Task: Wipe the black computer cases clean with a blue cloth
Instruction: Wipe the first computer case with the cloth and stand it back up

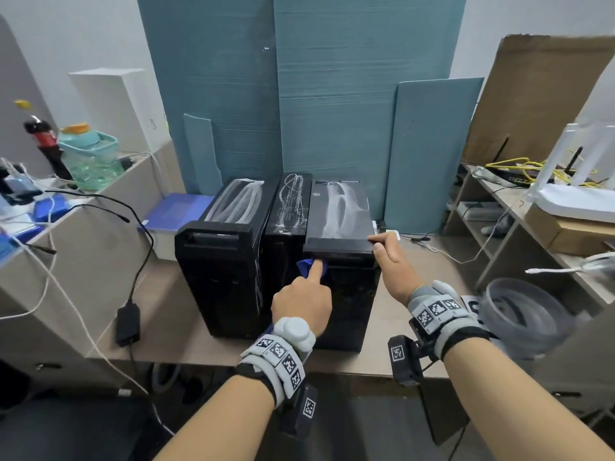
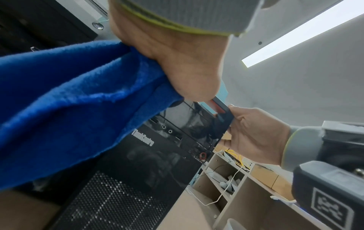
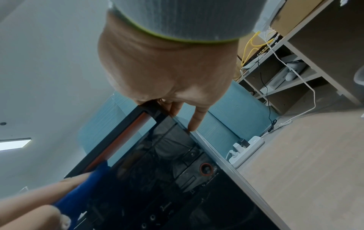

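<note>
On desk: right case (image 1: 339, 261) upright (front faces person) | left hand (image 1: 301, 306) grips cloth (image 1: 307, 266) | right hand (image 1: 392, 261) pinches top edge

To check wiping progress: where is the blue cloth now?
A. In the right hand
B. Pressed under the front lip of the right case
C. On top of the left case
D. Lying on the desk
B: the left hand pushes the cloth under the lip of the right case.
</note>
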The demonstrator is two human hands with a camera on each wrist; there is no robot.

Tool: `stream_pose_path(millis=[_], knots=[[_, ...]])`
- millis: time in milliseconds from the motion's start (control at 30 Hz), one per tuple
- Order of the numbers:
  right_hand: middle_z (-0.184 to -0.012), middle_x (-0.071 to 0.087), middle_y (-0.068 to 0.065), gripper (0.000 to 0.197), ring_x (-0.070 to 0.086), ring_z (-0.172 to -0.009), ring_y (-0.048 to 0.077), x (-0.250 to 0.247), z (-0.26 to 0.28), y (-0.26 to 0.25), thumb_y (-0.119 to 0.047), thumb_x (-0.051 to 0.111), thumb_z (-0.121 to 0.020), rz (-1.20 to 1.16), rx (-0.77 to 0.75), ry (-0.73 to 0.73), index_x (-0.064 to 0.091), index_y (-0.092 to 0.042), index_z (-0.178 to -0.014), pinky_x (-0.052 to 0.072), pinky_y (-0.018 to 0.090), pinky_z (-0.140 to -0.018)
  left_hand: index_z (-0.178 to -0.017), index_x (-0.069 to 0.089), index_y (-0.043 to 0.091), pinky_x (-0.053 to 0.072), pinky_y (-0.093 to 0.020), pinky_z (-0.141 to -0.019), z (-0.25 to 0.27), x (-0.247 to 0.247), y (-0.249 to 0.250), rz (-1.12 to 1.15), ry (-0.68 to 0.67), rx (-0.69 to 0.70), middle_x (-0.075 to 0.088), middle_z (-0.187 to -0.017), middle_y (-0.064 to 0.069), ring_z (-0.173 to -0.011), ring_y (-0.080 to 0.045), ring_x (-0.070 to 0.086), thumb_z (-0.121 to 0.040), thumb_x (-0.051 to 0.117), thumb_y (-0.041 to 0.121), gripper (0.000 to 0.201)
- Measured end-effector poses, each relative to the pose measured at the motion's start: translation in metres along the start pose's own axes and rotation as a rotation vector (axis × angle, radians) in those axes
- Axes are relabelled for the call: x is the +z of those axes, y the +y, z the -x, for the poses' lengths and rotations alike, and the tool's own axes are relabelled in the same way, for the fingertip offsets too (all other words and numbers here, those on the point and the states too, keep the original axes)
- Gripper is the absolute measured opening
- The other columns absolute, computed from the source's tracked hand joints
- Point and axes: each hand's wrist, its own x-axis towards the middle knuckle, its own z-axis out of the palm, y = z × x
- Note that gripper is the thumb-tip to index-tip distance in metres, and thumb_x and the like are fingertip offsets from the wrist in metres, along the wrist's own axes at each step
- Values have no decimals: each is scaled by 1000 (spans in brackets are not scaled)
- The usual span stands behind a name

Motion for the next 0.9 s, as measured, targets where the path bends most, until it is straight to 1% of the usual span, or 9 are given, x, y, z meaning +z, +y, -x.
stream_pose_path(millis=[167,233,333,400,467,600,733,833,900], knots=[[-119,50,-1,19,46,-116,19,2,3,-4,-24,36,-109,-13,26,32,48,-22,-122,36,34,-101,-157,17,38,44,-37,-67,7,8,12,56,9,-43,62,-87,-4,-73,-30,55,-96,35,30,64],[-121,50,1,18,45,-115,18,3,3,-7,-23,36,-109,-16,35,26,48,-22,-122,34,33,-99,-155,24,35,44,-37,-67,1,6,21,79,11,-64,62,-88,-6,-74,-30,55,-97,35,30,59],[-122,50,2,18,45,-115,18,1,3,-7,-24,36,-109,-20,36,18,48,-23,-122,34,32,-98,-143,40,33,44,-36,-67,-5,2,30,162,10,-96,59,-86,-7,-74,-31,53,-95,37,29,47],[-119,51,1,18,45,-112,17,1,1,-6,-23,36,-109,-15,29,19,49,-22,-121,34,31,-95,-140,42,39,49,-38,-72,-1,3,37,223,-4,-74,65,-92,-10,-79,-34,57,-93,39,29,48],[-115,51,-2,16,47,-109,17,2,-1,-5,-21,37,-109,-6,6,31,50,-22,-119,36,32,-95,-142,38,47,53,-40,-77,5,8,51,244,-46,6,68,-99,-14,-88,-39,62,-91,41,29,54],[-114,55,0,15,51,-109,22,-2,-2,-2,-19,38,-109,-19,5,22,49,-24,-117,41,37,-97,-148,28,54,47,-38,-72,10,17,76,195,-95,103,68,-101,-12,-92,-38,64,-93,40,31,61],[-121,54,0,17,49,-117,20,-4,-1,0,-21,38,-109,-11,0,-23,50,-24,-122,38,35,-104,-146,29,50,45,-39,-73,7,9,48,26,-37,113,68,-101,-12,-90,-38,64,-91,37,28,60],[-126,53,2,19,47,-120,19,-1,0,-1,-23,37,-109,-26,13,-24,49,-23,-124,36,33,-104,-142,35,47,45,-39,-74,-1,0,19,35,33,-6,68,-102,-13,-91,-38,64,-92,38,29,54],[-125,52,3,19,47,-118,18,-1,2,-2,-23,36,-110,-28,25,-13,49,-23,-124,35,30,-99,-143,38,46,49,-39,-77,-3,-1,22,79,11,-36,68,-103,-13,-92,-38,64,-93,39,30,52]])
